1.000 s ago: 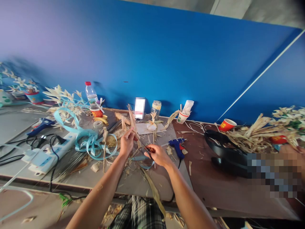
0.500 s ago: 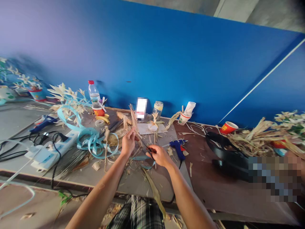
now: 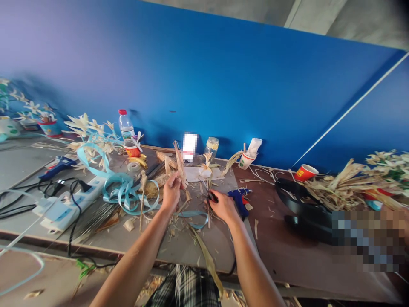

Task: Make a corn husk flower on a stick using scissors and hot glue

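Observation:
My left hand (image 3: 171,192) pinches a dried corn husk strip (image 3: 180,163) that stands upright above the grey table (image 3: 179,245). My right hand (image 3: 223,205) grips small dark scissors (image 3: 211,197), held low over the table to the right of the husk and apart from it. A blue glue gun (image 3: 238,198) lies just right of my right hand. Husk scraps and a light blue ribbon loop (image 3: 194,218) lie between my hands.
Coiled blue ribbon (image 3: 119,187), a white power strip (image 3: 68,200) with black cables and a second glue gun (image 3: 56,165) lie left. A water bottle (image 3: 125,125), jar (image 3: 211,147) and paper cups (image 3: 246,158) line the blue wall. A black tray (image 3: 306,209) and husk pile (image 3: 341,183) sit right.
My right hand has moved right, away from the husk, carrying the scissors toward the blue glue gun. My left hand stays holding the husk upright.

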### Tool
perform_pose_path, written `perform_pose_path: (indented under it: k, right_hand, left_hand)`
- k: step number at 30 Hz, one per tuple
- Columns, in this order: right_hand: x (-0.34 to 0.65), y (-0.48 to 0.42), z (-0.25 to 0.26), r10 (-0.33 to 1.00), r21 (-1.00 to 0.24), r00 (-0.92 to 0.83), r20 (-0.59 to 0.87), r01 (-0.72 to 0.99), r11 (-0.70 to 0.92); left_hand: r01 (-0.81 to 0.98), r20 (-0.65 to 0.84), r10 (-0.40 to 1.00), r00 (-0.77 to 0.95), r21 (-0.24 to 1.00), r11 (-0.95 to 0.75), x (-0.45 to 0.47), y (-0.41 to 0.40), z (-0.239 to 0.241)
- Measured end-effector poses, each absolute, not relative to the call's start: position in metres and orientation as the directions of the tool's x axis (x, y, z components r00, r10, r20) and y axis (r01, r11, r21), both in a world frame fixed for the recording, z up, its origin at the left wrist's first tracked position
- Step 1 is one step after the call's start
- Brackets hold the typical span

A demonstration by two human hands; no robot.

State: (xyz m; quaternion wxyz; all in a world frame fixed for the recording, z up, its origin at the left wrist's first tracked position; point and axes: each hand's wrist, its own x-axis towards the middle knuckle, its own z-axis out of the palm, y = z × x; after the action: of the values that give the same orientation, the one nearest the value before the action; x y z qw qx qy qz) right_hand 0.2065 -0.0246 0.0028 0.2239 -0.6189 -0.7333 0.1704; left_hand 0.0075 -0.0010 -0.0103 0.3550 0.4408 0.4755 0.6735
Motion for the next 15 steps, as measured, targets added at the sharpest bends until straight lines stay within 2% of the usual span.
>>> perform_pose_path:
  k: [2,5,8,15]
  right_hand:
    - [0.207,-0.026,0.003,0.989,-0.377,-0.121,0.087,0.915,0.145]
    - [0.206,-0.029,0.002,0.993,-0.309,-0.109,0.049,0.944,0.119]
    - [0.206,-0.03,0.004,0.993,-0.32,-0.102,0.058,0.94,0.115]
    - [0.205,-0.028,0.002,0.985,-0.448,-0.07,0.159,0.884,0.135]
  left_hand:
    - [-0.062,0.253,0.909,-0.332,0.955,-0.289,0.01,-0.003,-0.007]
    - [-0.073,0.266,0.923,-0.279,0.952,-0.297,0.014,-0.005,-0.004]
    - [-0.061,0.299,0.927,-0.224,0.946,-0.32,0.017,-0.006,-0.003]
    - [-0.067,0.285,0.947,-0.146,0.953,-0.297,0.026,-0.011,-0.001]
